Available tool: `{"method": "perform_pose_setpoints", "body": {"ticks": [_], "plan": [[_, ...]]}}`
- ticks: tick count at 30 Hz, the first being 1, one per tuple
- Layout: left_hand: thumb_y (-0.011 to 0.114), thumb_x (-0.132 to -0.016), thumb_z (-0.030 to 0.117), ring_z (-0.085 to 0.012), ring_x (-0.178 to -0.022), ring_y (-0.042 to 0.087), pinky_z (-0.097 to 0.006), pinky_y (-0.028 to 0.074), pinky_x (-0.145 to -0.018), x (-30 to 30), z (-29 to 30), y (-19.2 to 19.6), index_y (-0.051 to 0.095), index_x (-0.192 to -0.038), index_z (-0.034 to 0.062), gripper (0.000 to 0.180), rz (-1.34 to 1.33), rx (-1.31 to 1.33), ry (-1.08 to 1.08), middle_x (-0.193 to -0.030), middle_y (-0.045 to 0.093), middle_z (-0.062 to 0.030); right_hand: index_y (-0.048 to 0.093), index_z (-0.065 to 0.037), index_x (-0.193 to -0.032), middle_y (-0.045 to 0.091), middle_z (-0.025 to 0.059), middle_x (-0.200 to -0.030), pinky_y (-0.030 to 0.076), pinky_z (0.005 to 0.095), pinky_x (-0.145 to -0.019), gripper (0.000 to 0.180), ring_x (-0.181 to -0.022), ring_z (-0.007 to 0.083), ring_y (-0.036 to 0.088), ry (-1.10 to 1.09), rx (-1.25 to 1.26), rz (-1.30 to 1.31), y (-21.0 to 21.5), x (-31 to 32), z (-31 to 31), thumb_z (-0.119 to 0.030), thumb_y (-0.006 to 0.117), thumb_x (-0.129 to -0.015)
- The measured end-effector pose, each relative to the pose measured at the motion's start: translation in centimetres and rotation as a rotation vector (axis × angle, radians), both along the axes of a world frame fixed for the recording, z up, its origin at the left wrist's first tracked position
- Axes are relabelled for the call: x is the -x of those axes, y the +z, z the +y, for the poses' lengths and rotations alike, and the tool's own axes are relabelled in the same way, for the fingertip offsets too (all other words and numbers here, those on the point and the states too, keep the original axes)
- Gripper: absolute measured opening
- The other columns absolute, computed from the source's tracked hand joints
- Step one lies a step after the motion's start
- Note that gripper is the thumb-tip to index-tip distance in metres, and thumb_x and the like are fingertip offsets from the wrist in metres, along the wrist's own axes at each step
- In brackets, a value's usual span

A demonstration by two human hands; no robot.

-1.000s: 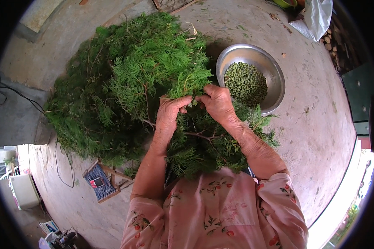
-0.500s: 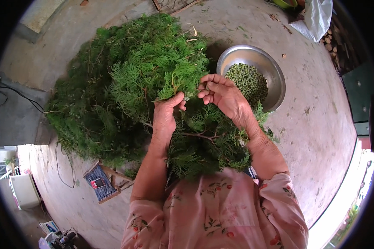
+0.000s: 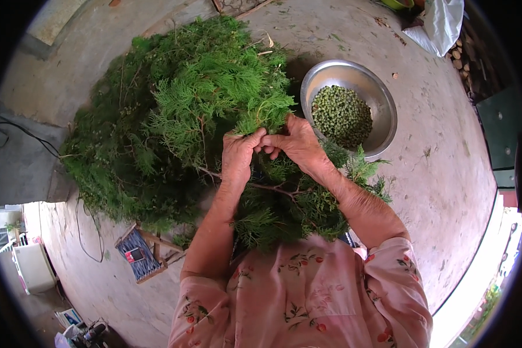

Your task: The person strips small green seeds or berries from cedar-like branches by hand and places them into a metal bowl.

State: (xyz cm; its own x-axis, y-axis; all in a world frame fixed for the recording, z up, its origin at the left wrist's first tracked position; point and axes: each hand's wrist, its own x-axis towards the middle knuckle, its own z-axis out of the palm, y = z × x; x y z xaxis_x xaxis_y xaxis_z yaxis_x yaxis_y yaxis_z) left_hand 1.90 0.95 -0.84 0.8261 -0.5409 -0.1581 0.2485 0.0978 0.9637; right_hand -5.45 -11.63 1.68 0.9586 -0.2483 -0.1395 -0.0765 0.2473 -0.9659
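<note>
A feathery green cypress sprig [image 3: 265,111] is pinched between the thumb and fingers of my left hand [image 3: 236,153]. My right hand [image 3: 301,148] meets it there, thumb and fingertips closed together at the sprig's base; whatever lies between them is hidden. Beyond and to the left spreads a big heap of cypress branches [image 3: 119,156]. A brown forked branch [image 3: 275,188] with green foliage lies across my lap, under my forearms. To the right of my hands stands a wide metal basin [image 3: 391,113], holding many small round green cones [image 3: 342,115].
A small wooden stool with a woven seat [image 3: 138,255] stands at the lower left, a red-and-dark packet on it. A black cable [image 3: 32,129] runs by the grey block at left. At the far right are a white sack [image 3: 443,26] and stacked firewood [image 3: 459,58].
My right hand has moved in from beside the basin to the left hand, and its fingertips now meet the sprig. Both hands were apart before.
</note>
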Motion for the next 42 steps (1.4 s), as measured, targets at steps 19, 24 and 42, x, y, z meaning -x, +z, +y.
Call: {"method": "perform_pose_setpoints", "body": {"ticks": [19, 24, 42], "plan": [[0.068, -0.07, 0.02, -0.0111, -0.051, 0.046, -0.025, 0.036, -0.05, -0.1, 1.2, 1.7, 0.06, -0.067, 0.0038, 0.018, 0.125, 0.005, -0.127, -0.057, 0.054, -0.0005, 0.051, 0.003, -0.085, 0.057, 0.0091, -0.067, 0.045, 0.0243, -0.04, 0.021, -0.049, 0.0135, 0.055, 0.14, -0.451, 0.124, 1.0, 1.0, -1.1, -0.013, 0.062, -0.079], [0.069, -0.069, 0.022, -0.0126, -0.051, 0.047, -0.025, 0.036, -0.05, 0.1, 0.9, 1.4, 0.06, -0.065, 0.0019, 0.022, 0.111, -0.04, -0.038, -0.056, 0.054, -0.0017, 0.051, 0.001, -0.082, 0.055, 0.0069, -0.067, 0.044, 0.0246, -0.043, 0.013, -0.05, 0.012, 0.053, 0.04, -0.258, 0.109, 1.8, 1.4, 0.0, -0.01, 0.057, -0.082], [0.073, -0.066, 0.019, -0.0056, -0.054, 0.045, -0.022, 0.032, -0.046, 0.8, 0.1, 1.6, 0.065, -0.079, 0.0048, 0.021, -0.015, -0.141, -0.027, -0.068, 0.06, 0.0032, 0.054, 0.005, -0.081, 0.054, 0.0059, -0.061, 0.044, 0.0243, -0.044, 0.008, -0.051, 0.0113, 0.053, 0.008, 0.501, -0.059, 0.2, 1.3, -0.5, 0.002, 0.047, -0.081]]}}
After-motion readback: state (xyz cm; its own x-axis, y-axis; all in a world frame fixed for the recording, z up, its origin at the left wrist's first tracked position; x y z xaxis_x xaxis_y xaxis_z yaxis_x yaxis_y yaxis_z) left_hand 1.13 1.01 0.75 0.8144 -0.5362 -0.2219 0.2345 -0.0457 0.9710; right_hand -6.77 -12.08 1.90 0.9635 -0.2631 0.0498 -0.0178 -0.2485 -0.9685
